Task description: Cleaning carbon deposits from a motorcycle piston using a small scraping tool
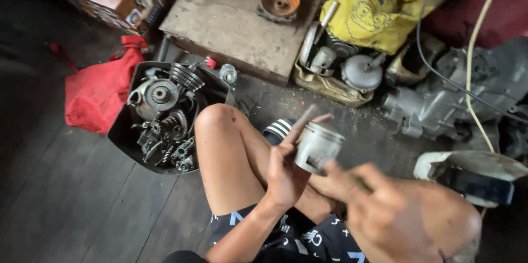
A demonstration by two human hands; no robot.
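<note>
Black tray (122, 131) of gears and engine parts by my knee, red cloth (96, 92) beside it, wooden board (220, 15) ahead, yellow bag (374, 10), grey engine casing (440, 103) at my right.

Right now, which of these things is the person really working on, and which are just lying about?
In hand:
- piston, held up by the left hand
- right hand, blurred, reaching toward it

Lying about:
- black tray of engine parts
- red cloth
- wooden board with a rusty round part
- yellow bag
- engine casing
</note>
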